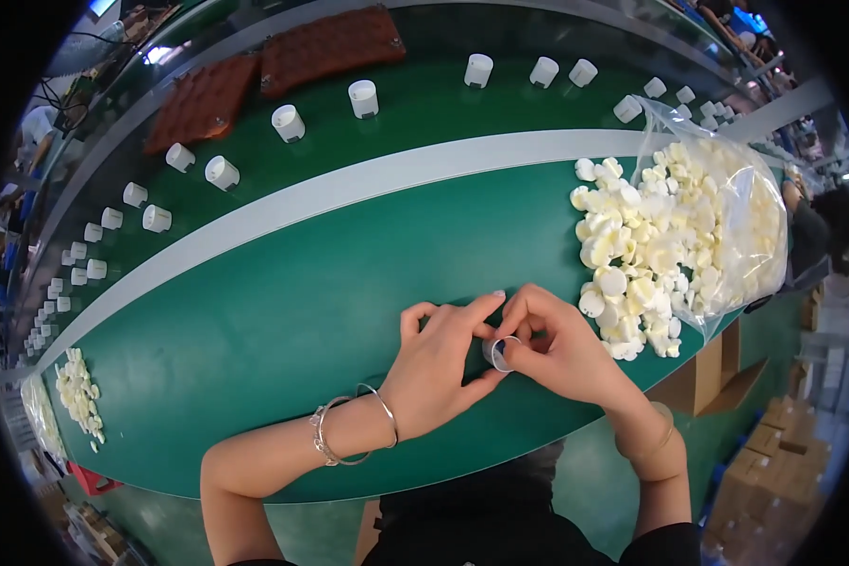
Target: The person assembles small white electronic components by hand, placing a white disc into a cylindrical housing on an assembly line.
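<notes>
Fingers (526, 358) of the right hand (573, 357) pinch a small round cup (491, 353) above the green counter (255, 330).
The cup sits between both hands, its open end turned toward the right thumb; the left hand (432, 363) curves narrowly around its left side, thumb by the near edge, though I cannot tell whether it grips. To the right, a heap of white and pale-yellow pieces (632, 241) spreads from a clear plastic bag (759, 222). Beyond a pale strip (349, 189), white cylinders (363, 99) stand spaced from left to right, with reddish-brown boards (330, 49) at the far left.
</notes>
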`<state>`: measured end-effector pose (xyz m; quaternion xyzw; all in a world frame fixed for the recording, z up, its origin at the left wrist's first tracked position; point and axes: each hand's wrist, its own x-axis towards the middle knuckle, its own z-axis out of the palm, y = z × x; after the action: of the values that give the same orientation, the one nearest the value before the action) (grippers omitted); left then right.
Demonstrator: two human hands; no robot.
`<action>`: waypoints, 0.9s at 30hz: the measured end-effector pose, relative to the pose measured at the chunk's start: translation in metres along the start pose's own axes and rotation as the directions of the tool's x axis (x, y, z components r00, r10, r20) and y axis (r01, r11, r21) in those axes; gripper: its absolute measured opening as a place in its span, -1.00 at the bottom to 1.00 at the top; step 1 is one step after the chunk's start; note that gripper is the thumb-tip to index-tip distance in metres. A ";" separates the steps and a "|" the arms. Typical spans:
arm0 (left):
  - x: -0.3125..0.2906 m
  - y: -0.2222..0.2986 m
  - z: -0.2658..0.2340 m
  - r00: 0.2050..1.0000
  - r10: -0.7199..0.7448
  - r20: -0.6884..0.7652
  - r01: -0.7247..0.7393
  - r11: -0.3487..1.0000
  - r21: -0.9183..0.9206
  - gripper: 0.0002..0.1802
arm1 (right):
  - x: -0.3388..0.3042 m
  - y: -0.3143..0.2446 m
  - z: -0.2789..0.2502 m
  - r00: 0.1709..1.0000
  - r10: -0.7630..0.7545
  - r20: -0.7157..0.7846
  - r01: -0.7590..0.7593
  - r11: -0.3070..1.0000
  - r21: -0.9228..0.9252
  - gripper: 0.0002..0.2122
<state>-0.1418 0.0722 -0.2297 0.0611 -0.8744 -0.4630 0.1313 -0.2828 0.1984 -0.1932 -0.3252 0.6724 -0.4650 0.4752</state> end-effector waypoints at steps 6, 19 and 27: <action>0.001 0.003 -0.003 1.000 0.009 0.018 -0.009 0.999 0.033 -0.12 | -0.002 -0.002 0.005 0.999 0.007 -0.040 -0.010 0.997 -0.082 -0.86; 0.072 -0.043 -0.052 0.931 0.124 -0.342 0.041 0.898 0.438 -0.38 | -0.054 -0.002 -0.059 0.967 -0.220 -0.130 0.118 0.835 -0.538 -0.72; 0.121 -0.098 -0.084 0.841 0.216 -0.496 0.144 0.795 0.589 -0.28 | -0.042 0.010 -0.050 0.917 -0.400 0.000 0.149 0.342 -0.928 -0.63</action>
<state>-0.2348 -0.0772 -0.2448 0.2102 -0.9032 -0.1197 0.3545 -0.3156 0.2544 -0.1831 -0.5847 0.7997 -0.1263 0.0518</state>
